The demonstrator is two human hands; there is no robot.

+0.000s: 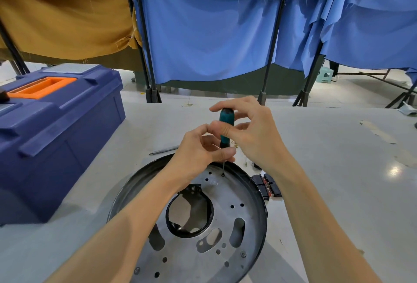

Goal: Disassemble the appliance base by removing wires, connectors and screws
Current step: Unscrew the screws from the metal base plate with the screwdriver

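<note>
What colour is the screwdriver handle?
The screwdriver handle is teal with black ends; head view.

The toolbox [56, 129] blocks the left of the table [338, 192], close to the base [191, 226]. A thin rod [163, 149] lies just behind the base, and black connectors [267, 184] sit just beside its right rim. The left hand [198, 149] and right hand [250, 131], both gripping the screwdriver [226, 122], stand over its far rim. Right of the connectors the table gives open passage.

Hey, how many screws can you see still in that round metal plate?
3 screws: far-edge screw under the screwdriver tip, right near-edge screw, left near-edge screw. The left arm may hide others.
</note>
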